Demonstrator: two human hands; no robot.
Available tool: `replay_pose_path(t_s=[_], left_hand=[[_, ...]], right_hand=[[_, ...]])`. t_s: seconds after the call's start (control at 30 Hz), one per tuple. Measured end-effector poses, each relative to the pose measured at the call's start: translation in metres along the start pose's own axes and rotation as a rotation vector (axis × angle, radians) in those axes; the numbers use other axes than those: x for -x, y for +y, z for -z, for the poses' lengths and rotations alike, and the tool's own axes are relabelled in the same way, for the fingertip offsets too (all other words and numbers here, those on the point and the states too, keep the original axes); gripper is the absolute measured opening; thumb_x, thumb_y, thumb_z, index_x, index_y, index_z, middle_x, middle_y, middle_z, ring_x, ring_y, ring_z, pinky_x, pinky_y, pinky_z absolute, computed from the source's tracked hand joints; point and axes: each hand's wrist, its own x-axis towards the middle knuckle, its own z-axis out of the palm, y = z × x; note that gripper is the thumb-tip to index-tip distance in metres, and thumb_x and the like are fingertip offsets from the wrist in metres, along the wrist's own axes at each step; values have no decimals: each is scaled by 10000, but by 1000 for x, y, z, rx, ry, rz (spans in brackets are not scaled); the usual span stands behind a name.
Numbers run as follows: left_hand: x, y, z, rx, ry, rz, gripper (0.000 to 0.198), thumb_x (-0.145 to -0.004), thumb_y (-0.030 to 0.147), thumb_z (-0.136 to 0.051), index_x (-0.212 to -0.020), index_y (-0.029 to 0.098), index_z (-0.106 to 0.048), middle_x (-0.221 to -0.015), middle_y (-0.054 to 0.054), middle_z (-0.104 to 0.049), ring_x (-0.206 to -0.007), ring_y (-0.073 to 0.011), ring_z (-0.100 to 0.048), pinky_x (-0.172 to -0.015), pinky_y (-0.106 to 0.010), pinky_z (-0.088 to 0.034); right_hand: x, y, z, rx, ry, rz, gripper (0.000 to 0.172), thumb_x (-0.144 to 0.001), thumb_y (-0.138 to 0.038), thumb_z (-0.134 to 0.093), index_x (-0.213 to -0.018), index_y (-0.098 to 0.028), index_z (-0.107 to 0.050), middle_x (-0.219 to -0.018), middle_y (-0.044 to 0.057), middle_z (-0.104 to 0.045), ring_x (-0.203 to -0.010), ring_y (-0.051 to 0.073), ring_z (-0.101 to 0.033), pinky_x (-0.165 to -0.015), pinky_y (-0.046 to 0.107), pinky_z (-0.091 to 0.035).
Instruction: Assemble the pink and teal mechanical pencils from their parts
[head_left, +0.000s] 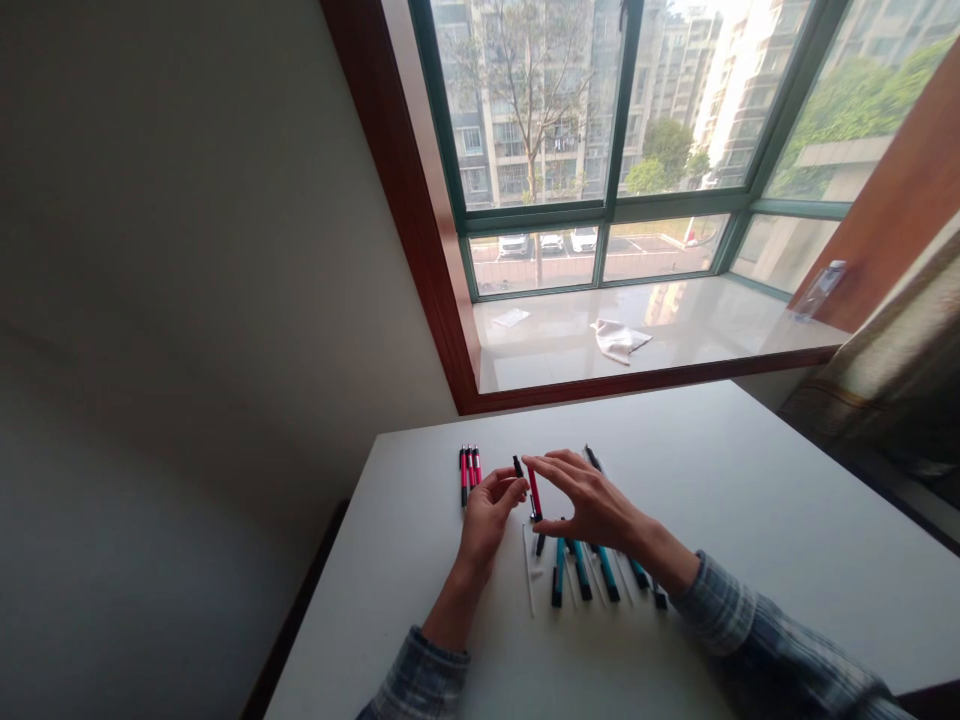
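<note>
My left hand (489,515) is curled, its fingertips pinching the black top end of a red pen (534,494) held above the white table (750,520). My right hand (592,500) arches over the same pen with fingers stretched out, index fingertip touching near the pen's top. Three red pens (469,468) lie side by side to the left of my left hand. Several teal pens (581,572) and thin white refills (528,580) lie under and in front of my right hand.
Behind the table a wide window sill (675,340) carries a crumpled white cloth (619,340) and a paper slip (511,317). A plastic bottle (819,288) stands at the sill's right end. A curtain (892,390) hangs at right.
</note>
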Motion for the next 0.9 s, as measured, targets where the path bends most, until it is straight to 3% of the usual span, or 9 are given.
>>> replay_pose_path(t_s=[0.43, 0.57, 0.63, 0.7, 0.77, 0.9], left_hand=[[3, 15, -2, -7, -149, -26, 435, -784, 445, -806, -1106, 160, -743, -1116, -126, -764, -1015, -259, -692, -948, -403, -522], [8, 23, -3, -13, -112, -49, 402, -747, 450, -832, -1022, 166, -763, -1069, -118, -778, -1024, -278, -706, -929, -404, -540], [9, 24, -2, -14, -49, -88, 377, -735, 442, -841, -986, 170, -766, -1016, -100, -782, -993, -269, -712, -925, -404, -548], [10, 23, 1, 1, 6, -133, 358, -734, 427, -845, -976, 174, -766, -993, -87, -778, -975, -255, -709, -935, -406, -550], [10, 22, 3, 19, 33, -168, 347, -738, 419, -844, -971, 175, -765, -988, -83, -774, -976, -251, -705, -944, -414, -551], [11, 23, 3, 31, 30, -179, 336, -741, 422, -840, -952, 171, -768, -1009, -93, -777, -1028, -274, -700, -966, -435, -545]], right_hand=[[-3, -3, 2, -69, -16, 16, 992, -778, -286, -864, -1588, -311, -292, -1441, 109, -592, -1249, 323, -584, -1002, 515, -566], [-2, 4, 12, -90, 8, -5, 960, -789, -382, -856, -1579, -303, -316, -1440, 120, -591, -1263, 332, -570, -1004, 539, -554], [0, 15, 21, -67, 65, -70, 804, -828, -382, -822, -1520, -283, -427, -1387, 115, -627, -1255, 324, -569, -1008, 541, -546], [6, 33, 30, -10, 105, -175, 521, -883, -313, -767, -1372, -270, -593, -1257, 93, -697, -1194, 306, -594, -993, 526, -542], [13, 51, 36, 40, 64, -291, 306, -887, -274, -757, -1188, -254, -703, -1124, 74, -741, -1121, 296, -612, -947, 502, -545], [26, 73, 36, 42, -108, -440, 187, -849, -340, -792, -1008, -247, -763, -1027, 50, -759, -1029, 276, -626, -894, 458, -528]])
